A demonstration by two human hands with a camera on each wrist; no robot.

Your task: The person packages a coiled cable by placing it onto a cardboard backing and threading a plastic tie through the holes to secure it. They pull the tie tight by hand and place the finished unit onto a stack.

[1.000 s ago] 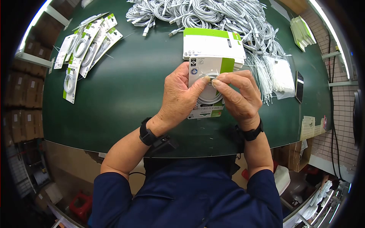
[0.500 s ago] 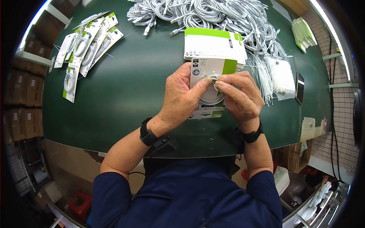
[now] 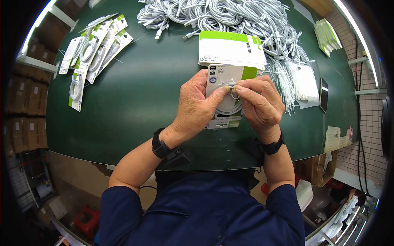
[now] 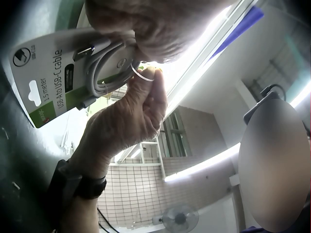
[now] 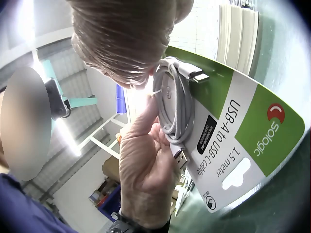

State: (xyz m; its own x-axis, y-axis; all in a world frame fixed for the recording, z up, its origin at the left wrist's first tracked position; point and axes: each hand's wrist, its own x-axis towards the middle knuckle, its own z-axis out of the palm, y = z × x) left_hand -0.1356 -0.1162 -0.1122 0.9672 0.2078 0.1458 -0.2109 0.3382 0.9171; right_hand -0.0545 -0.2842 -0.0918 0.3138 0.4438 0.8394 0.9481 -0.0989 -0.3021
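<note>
My left hand holds a white and green cable card, its thumb pressing on the front near the middle. Against the card lies a coiled grey-white USB cable, its two plugs showing in the right wrist view. My right hand pinches a thin white tie between thumb and forefinger at the coil's upper part. The tie forms a small loop there, close to the left thumb tip. Fingers behind the card are hidden in the head view.
Just beyond the hands is a stack of cards, with a heap of cables behind. To the right lie loose white ties, a phone and more cards. Cards with coiled cables lie at the left.
The card and both hands have shifted slightly down and to the right in the head view. The small tie loop shows more plainly beneath the right fingertips.
</note>
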